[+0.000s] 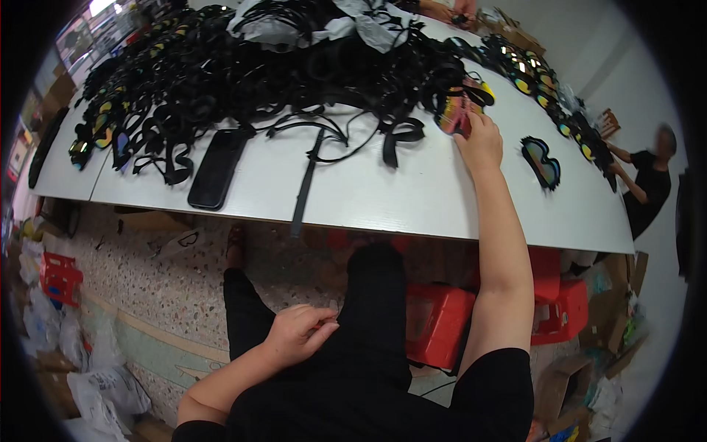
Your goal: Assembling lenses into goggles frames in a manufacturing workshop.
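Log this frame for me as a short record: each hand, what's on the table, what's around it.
Left hand: above the lap, fingers bent, no object visible in it
Right hand: fingers and thumb at orange-red goggles; firmness of grip unclear
White table: heap of black straps, black phone
Right of right hand: dark-rimmed goggles, lying apart
Below table: red stool
Far right: another person in black
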Demonstrator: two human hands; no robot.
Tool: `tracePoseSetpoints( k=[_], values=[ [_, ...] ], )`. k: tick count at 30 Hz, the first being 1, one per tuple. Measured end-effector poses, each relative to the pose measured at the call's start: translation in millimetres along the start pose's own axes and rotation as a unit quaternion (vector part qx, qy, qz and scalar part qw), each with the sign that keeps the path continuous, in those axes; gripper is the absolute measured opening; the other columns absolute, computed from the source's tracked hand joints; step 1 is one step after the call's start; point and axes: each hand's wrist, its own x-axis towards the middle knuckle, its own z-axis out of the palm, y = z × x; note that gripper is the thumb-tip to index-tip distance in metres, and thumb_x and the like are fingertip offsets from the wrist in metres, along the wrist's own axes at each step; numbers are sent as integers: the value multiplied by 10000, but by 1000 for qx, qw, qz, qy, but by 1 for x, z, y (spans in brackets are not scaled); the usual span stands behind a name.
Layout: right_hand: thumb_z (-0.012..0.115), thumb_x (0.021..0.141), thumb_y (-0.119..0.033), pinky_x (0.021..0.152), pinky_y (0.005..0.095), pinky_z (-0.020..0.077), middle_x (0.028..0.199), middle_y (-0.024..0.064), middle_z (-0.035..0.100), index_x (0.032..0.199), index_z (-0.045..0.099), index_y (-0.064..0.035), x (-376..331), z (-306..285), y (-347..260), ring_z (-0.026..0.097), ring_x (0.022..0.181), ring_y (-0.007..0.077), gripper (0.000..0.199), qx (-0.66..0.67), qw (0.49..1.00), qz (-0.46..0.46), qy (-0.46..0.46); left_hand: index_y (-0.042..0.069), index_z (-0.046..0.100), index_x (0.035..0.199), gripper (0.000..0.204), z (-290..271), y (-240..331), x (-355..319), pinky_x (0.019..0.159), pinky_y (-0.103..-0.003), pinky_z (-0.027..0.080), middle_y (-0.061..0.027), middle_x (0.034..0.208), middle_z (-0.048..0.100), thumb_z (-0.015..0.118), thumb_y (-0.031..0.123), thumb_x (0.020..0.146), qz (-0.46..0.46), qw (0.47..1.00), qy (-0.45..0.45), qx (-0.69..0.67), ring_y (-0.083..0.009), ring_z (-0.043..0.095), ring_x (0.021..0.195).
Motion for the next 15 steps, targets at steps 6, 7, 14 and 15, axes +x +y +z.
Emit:
tracePoseSetpoints(
  k=[6,7,14,15],
  values=[
    [744,775,-102,925,391,504,1150,91,640,1167,666,-133,4,27,11,610,1049,296,401,33,997,-22,72,43,686,920,163,-42,-1,17,546,-340,478,-73,705,641,757,57,775,99,988,93,73,-232,623,603],
    [744,784,-104,938,380,501,1166,90,638,1168,673,-134,4,25,11,607,1075,290,392,47,996,-20,78,41,686,924,168,-48,-2,23,551,-342,479,-70,706,638,757,52,772,118,982,114,88,-231,622,606],
    [758,794,-160,860,355,517,1096,77,667,1143,683,-94,-11,-8,21,641,1001,237,363,106,984,48,134,27,691,960,168,-109,-28,85,626,-323,515,-110,846,663,682,-19,799,94,934,284,197,-253,651,720],
    [749,828,-179,853,341,508,1113,61,665,1163,684,-81,-16,-15,15,642,1006,214,355,124,980,65,144,31,692,963,168,-110,-31,93,629,-322,520,-114,876,660,679,-10,801,85,938,271,200,-258,652,737]
  ],
)
